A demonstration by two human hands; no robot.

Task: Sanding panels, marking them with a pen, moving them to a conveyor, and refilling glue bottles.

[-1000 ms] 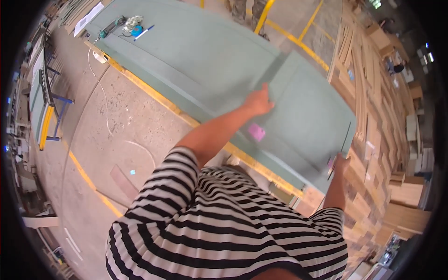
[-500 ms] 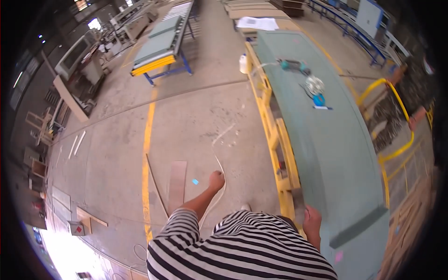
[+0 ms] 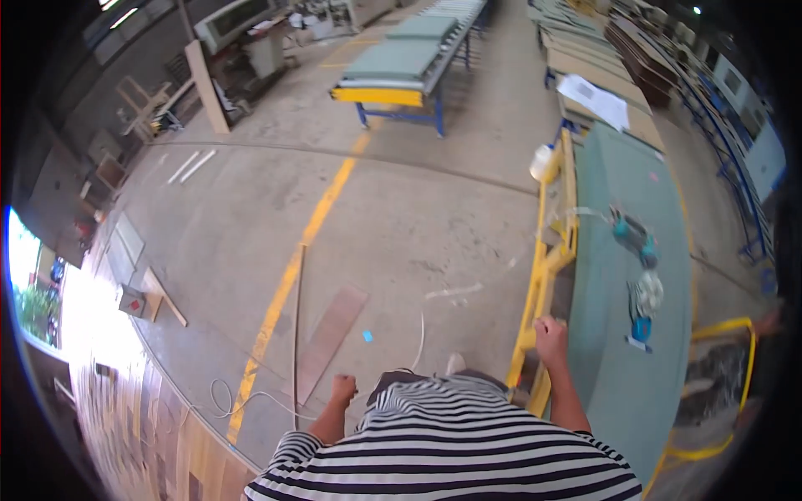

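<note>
Head view: right hand (image 3: pixel 550 332) grasping the yellow edge rail (image 3: pixel 543 275) of the green counter (image 3: pixel 660 351) at lower right; left hand (image 3: pixel 342 389) clenched, empty, over the floor; loose cable (image 3: pixel 251 399) underfoot could snag a foot; power tool (image 3: pixel 632 236) lies near.

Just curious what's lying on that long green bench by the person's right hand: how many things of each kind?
Teal power tools: 2
White plastic jug: 1
White paper sheet: 1
Total: 4
The right hand rests at the green bench edge.
</note>
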